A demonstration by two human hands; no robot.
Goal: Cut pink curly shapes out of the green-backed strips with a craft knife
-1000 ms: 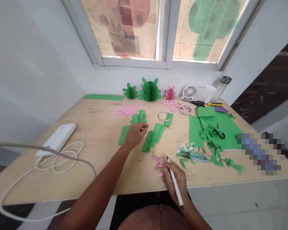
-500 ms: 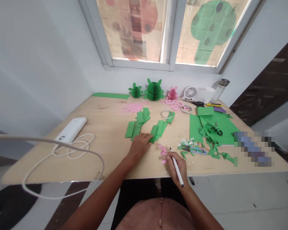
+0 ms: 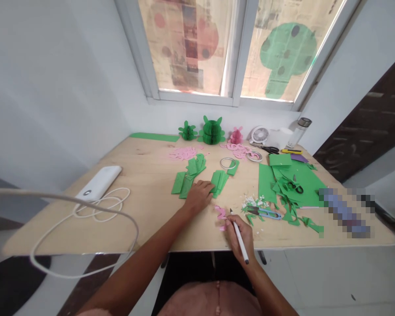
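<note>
My left hand point(image 3: 199, 195) lies palm down on the table, its fingers spread at the lower left edge of a fanned stack of green paper pieces point(image 3: 220, 182). More green pieces point(image 3: 185, 182) lie just beyond and left of it. In my right hand point(image 3: 240, 232) is a white pen point(image 3: 240, 239), its dark tip pointing up and away from me. Small pink paper scraps point(image 3: 221, 213) sit between my two hands. Blue-handled snips point(image 3: 266, 213) rest to the right among white and green clippings point(image 3: 256, 202).
At the back stand green paper figures point(image 3: 212, 131), a pink one point(image 3: 237, 135), a small fan point(image 3: 260, 134) and a bottle point(image 3: 301, 129). Green sheets point(image 3: 266, 177) with scraps cover the right side. A power bank point(image 3: 100, 182) and looped cable point(image 3: 136, 224) are at left.
My left hand has shifted slightly right and sits against the fanned green stack, whose pieces are closer together. The view has tilted up a little. The pen remains in my right hand.
</note>
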